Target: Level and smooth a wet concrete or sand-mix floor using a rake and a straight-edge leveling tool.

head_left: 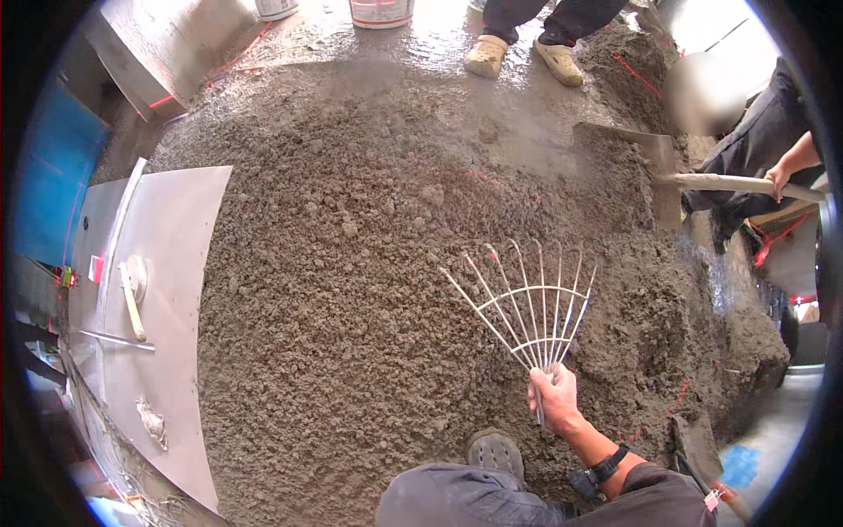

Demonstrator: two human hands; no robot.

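Note:
My right hand is closed around the short handle of a metal fan rake. Its thin, hooked tines spread away from me, tied together by two curved cross wires. Beneath and around it lies a rough, crumbly bed of damp grey mortar. Whether the tine tips touch the mortar I cannot tell. My left hand is out of sight. One of my feet, in a grey clog, stands in the mortar just below the rake.
At right, a co-worker's hand grips a shovel, blade at the mortar. Another person's pale clogs stand at the far side, near a white bucket. A grey sheet on the left carries a wooden-handled tool and a straightedge.

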